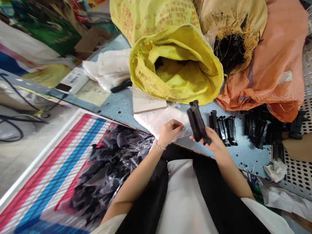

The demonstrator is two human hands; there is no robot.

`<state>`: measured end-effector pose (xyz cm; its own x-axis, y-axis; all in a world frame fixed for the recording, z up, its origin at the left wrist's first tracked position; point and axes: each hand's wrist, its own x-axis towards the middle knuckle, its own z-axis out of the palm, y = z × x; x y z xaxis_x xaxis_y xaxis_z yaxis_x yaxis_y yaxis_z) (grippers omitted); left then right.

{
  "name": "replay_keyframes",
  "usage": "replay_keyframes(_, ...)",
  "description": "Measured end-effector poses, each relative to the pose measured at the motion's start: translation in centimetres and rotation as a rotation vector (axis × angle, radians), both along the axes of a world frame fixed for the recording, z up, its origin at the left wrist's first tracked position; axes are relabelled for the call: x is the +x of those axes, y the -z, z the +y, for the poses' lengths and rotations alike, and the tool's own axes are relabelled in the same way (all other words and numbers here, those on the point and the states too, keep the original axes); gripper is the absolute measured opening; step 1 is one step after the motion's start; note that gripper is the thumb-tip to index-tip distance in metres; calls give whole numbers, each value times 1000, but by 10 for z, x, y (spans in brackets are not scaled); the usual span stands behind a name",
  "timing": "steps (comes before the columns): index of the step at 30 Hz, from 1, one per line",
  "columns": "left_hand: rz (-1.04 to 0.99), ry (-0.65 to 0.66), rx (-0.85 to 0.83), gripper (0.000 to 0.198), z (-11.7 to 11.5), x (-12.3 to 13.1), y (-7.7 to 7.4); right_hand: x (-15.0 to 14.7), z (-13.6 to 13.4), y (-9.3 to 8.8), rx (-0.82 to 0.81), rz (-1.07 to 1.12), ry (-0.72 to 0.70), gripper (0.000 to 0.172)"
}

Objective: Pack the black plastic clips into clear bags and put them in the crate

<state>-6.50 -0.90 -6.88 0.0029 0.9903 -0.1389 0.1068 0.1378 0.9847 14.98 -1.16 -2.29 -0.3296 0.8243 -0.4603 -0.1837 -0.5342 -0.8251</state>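
My right hand point(214, 140) grips a long black plastic part point(198, 122) by its lower end, tilted above the table; it may be more than one piece, pressed side by side. With fingers pinched together, my left hand point(170, 131) holds the edge of a clear plastic bag point(184, 123) just left of that part. Under my left hand lies a pile of thin clear bags point(153, 121), with a flat beige board point(148, 101) resting on its back side. To the right of my right hand, several similar black parts point(223, 128) lie in a row.
An open yellow woven sack point(141, 79) stands behind my hands, beside a frayed tan sack point(231, 16) and an orange sack point(280, 61). More black parts point(255, 130) lie farther right. Below the blue table point(117, 109), a striped bag point(52, 178) holds many bagged black pieces point(107, 172).
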Motion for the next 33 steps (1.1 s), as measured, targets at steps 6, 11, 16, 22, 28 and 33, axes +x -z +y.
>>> replay_keyframes(6, 421, 123, 441, 31, -12, -5, -5, -15, -10, 13, -53, 176, 250, 38)
replay_keyframes(11, 474, 152, 395, 45, -12, -7, -6, 25, -47, 4, -288, 276, -14, 31)
replay_keyframes(16, 466, 234, 512, 64, -23, -2, -18, 15, -61, 27, -498, 343, -159, 29)
replay_keyframes(22, 463, 585, 702, 75, -63, 14, -35, -12, -45, 33, -124, 19, 73, 22)
replay_keyframes(28, 581, 513, 662, 52, -90, 0, -62, -22, -58, -2, 296, -274, -203, 20)
replay_keyframes(33, 914, 322, 204, 35, -129, -111, -54, 23, -38, -29, 515, -949, -153, 31)
